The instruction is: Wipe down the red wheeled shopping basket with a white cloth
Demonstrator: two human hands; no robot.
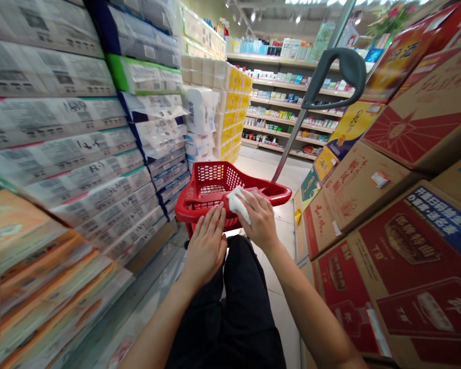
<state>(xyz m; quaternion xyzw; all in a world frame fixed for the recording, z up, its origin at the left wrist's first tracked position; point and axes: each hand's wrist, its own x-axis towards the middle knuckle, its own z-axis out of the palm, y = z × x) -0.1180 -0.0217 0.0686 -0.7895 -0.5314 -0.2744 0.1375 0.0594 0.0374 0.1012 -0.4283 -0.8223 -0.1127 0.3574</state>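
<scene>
A red plastic shopping basket (184, 211) with perforated walls stands in front of my knees. No goods show in the visible part of its inside. My left hand (207, 245) lies on the near rim with fingers stretched out and nothing in its grasp. Close to its right, my right hand (260, 218) presses a crumpled white cloth (236, 201) against the same rim, fingers bent over it. From the basket's right end a metal pole (292, 146) rises at a slant, with a dark grey loop handle (311, 91) on it.
Stacked plastic-wrapped packs (72, 123) wall in the left side, with orange packs (42, 256) nearer me. Printed cardboard cartons (403, 246) crowd the right. A tiled floor (271, 159) leads to stocked shelves (292, 118) at the back.
</scene>
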